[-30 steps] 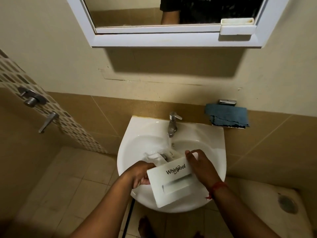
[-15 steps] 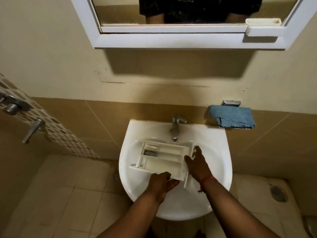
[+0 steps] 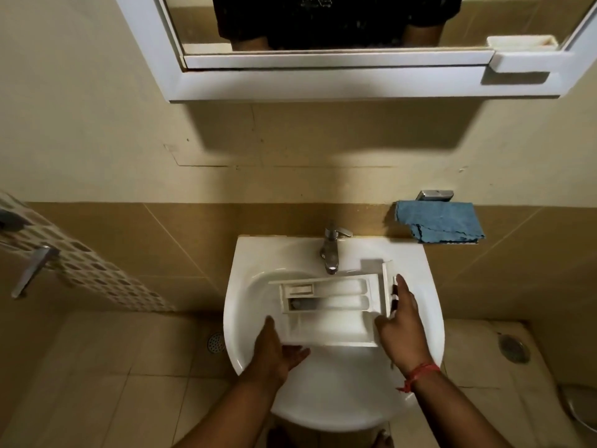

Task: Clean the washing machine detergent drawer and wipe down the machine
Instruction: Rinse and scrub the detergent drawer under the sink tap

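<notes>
Gripping the detergent drawer (image 3: 329, 315) by its front panel with the right hand (image 3: 400, 331), left hand (image 3: 274, 354) flat and relaxed under its near edge, compartments up in the sink (image 3: 339, 392) beneath the tap (image 3: 331, 253).

The sink (image 3: 323, 399) drain is totally hidden under the drawer (image 3: 329, 305). Can't really make out how the right hand (image 3: 400, 331) sits against the drawer's front. The mirror (image 3: 323, 82) runs off the top edge, and a metal container (image 3: 583, 412) is cut off at lower right.
</notes>
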A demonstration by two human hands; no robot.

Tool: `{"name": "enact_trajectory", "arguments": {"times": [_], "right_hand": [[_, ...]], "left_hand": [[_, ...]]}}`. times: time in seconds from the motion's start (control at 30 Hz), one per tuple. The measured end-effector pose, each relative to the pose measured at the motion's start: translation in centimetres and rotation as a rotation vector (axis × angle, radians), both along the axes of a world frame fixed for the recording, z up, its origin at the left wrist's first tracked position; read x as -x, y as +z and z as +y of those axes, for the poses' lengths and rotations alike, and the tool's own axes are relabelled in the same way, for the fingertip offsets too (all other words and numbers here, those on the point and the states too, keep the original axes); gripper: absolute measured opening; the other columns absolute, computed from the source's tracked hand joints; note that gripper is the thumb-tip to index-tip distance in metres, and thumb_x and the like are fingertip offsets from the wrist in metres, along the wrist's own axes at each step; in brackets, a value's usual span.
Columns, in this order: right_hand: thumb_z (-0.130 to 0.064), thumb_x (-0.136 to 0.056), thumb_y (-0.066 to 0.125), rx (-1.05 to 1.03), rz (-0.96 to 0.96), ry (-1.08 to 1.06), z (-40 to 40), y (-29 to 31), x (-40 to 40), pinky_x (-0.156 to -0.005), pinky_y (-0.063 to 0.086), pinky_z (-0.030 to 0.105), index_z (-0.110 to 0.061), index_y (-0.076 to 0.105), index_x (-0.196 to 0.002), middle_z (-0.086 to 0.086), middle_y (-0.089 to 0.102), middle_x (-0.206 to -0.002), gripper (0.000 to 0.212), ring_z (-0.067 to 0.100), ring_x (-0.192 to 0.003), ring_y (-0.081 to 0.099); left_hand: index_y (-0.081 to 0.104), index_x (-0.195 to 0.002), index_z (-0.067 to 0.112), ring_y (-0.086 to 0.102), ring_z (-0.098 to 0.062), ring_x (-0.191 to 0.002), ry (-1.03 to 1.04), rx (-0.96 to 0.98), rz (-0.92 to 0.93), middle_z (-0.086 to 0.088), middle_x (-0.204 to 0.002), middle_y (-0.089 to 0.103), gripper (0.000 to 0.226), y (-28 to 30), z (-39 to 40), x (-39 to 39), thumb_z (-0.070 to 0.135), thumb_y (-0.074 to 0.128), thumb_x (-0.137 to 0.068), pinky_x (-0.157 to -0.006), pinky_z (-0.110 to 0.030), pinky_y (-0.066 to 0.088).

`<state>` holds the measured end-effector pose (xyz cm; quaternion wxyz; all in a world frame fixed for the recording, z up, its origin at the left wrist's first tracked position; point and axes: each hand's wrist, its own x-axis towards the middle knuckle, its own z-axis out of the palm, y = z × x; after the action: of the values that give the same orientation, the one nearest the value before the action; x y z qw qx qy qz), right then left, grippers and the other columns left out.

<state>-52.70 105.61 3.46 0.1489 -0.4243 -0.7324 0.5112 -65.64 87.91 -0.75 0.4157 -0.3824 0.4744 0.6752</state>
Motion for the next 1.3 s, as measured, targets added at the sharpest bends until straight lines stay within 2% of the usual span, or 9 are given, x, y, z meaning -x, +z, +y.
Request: {"name": "enact_trajectory", "arguments": {"times": [0.1,0.2,0.33,0.47,0.63,0.8,0.93,1.1,1.3], "right_hand": [[0.017,-0.081,0.057,0.045,0.061,0.009,0.5,-0.4,-0.9,-0.106,0.04,0.032,-0.026,0.024,-0.152,-0.001,0.04,-0.133,0.089,0.011,-0.119,0.045],[0.02,-0.081,0.056,0.031,0.066,0.143,0.6,-1.3,-1.5,-0.112,0.034,0.029,-0.028,0.027,-0.15,-0.006,0.038,-0.134,0.089,0.002,-0.125,0.042],[0.002,-0.084,0.07,0.07,0.07,0.191,0.9,-3.0,-1.9,-0.109,0.032,0.02,-0.023,0.03,-0.149,-0.009,0.038,-0.143,0.08,0.002,-0.131,0.04],[-0.013,-0.086,0.071,0.287,0.117,0.172,1.6,-2.9,-2.5,-0.106,0.036,0.028,-0.029,0.045,-0.135,-0.016,0.056,-0.133,0.058,0.005,-0.125,0.05],[-0.043,-0.092,0.057,0.488,0.183,0.04,1.2,-3.0,-1.9,-0.094,0.046,0.037,-0.022,0.057,-0.112,0.005,0.067,-0.111,0.029,0.02,-0.108,0.061],[-0.005,-0.091,0.064,0.42,0.14,0.098,0.6,-3.3,-2.8,-0.094,0.049,0.039,-0.021,0.054,-0.115,-0.003,0.068,-0.113,0.031,0.019,-0.109,0.062],[0.005,-0.087,0.065,0.429,0.11,0.165,-0.1,-3.5,-5.3,-0.089,0.053,0.03,-0.02,0.049,-0.12,-0.004,0.068,-0.115,0.044,0.008,-0.109,0.063],[0.002,-0.078,0.075,0.213,-0.056,0.3,-0.1,-4.1,-6.0,-0.087,0.04,0.005,-0.03,0.048,-0.122,-0.019,0.055,-0.122,0.06,-0.018,-0.11,0.048],[0.003,-0.08,0.071,0.246,-0.076,0.313,0.5,-3.0,-5.2,-0.071,0.046,0.008,-0.033,0.053,-0.105,-0.006,0.061,-0.111,0.047,0.005,-0.1,0.058]], "left_hand": [[0.041,-0.142,0.008,0.052,-0.035,-0.115,-0.102,0.177,0.111,-0.02,-0.134,0.051,0.068,-0.1,-1.4,2.2,0.059,0.042,-0.097,-0.098,-0.05,0.04],[0.062,-0.124,0.007,0.056,-0.025,-0.098,-0.198,0.144,0.258,-0.014,-0.12,0.061,0.063,0.8,-0.5,3.5,0.059,0.038,-0.098,-0.086,-0.036,0.038],[0.072,-0.104,0.015,0.052,-0.017,-0.082,-0.222,0.2,0.439,-0.009,-0.104,0.063,0.022,1.1,1.4,4.3,0.03,0.061,-0.093,-0.074,-0.03,0.042],[0.059,-0.121,0.019,0.058,-0.013,-0.108,-0.095,0.105,0.594,0.006,-0.12,0.068,0.03,1.6,2.0,4.6,0.002,0.05,-0.098,-0.093,-0.033,0.043],[0.058,-0.121,0.018,0.055,-0.018,-0.113,-0.101,0.023,0.593,0.004,-0.122,0.068,0.036,1.7,1.6,4.6,-0.005,0.042,-0.098,-0.102,-0.042,0.04],[0.061,-0.116,0.021,0.057,-0.019,-0.113,-0.216,0.141,0.62,0.003,-0.12,0.063,0.043,-0.2,-0.4,4.1,-0.012,0.048,-0.093,-0.097,-0.037,0.045],[0.064,-0.119,0.023,0.057,-0.015,-0.118,-0.476,0.264,0.733,0.007,-0.121,0.064,0.04,-0.9,-1.8,2.7,-0.004,0.056,-0.091,-0.104,-0.037,0.045],[0.063,-0.1,0.02,0.061,-0.012,-0.096,-0.596,0.379,0.784,0.006,-0.101,0.066,0.018,-0.8,-2.2,1.3,0.004,0.06,-0.091,-0.082,-0.024,0.046],[0.056,-0.092,0.014,0.055,-0.016,-0.08,-0.856,0.531,0.883,-0.001,-0.088,0.06,0.012,-1.5,-2.1,1.4,0.011,0.067,-0.088,-0.067,-0.021,0.041]]}}
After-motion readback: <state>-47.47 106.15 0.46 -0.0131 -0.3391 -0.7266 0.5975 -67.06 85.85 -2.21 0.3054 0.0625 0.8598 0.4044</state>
